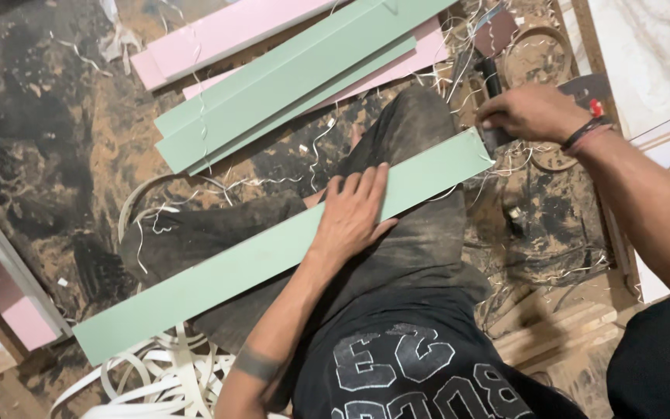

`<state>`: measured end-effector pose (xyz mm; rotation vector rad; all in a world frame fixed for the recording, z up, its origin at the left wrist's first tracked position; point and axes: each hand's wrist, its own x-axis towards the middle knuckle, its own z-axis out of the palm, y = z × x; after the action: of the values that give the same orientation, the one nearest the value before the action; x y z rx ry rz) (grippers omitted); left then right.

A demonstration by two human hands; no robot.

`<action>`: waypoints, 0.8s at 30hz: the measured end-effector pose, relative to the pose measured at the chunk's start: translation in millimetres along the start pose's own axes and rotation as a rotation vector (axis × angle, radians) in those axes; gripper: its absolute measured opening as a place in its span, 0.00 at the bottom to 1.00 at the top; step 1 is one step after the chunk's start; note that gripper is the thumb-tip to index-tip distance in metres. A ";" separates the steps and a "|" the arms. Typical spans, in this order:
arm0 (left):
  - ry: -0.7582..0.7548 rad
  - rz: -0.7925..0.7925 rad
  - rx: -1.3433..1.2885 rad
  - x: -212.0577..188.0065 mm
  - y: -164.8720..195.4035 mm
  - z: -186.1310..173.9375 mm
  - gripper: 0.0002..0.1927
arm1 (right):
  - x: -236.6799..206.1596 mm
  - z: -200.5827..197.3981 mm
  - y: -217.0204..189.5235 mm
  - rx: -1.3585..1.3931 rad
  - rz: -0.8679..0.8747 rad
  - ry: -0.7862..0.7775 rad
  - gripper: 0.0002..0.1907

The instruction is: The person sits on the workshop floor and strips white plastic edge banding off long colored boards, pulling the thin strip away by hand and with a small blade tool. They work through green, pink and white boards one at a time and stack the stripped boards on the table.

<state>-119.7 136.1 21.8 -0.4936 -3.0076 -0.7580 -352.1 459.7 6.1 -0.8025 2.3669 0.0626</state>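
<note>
A long pale green strip lies slantwise across my lap, from the lower left up to the right. My left hand presses flat on its middle, fingers spread over the far edge. My right hand is closed around a small dark tool that touches the strip's right end. What kind of tool it is I cannot tell. I sit on the floor in dusty dark trousers.
More green strips and pink strips lie stacked on the dusty floor beyond my knees. White curled offcuts pile up at the lower left. A coil of edge band and wooden boards are on the right.
</note>
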 end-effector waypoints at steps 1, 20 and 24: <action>0.010 -0.021 0.021 -4.6 -2.1 -2.7 0.53 | -1.4 1.3 1.8 0.009 -0.017 0.014 0.14; -0.026 -0.174 0.062 -55.0 -17.2 -21.7 0.50 | 9.9 -18.3 -27.8 -0.136 -0.233 0.067 0.11; -0.027 -0.177 0.088 -54.4 -17.7 -23.5 0.49 | 11.4 -29.2 -49.3 -0.276 -0.246 -0.022 0.10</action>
<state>-75.1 94.1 30.3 -0.2397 -3.1237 -0.6271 -347.5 406.7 30.2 -1.2117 2.2488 0.2993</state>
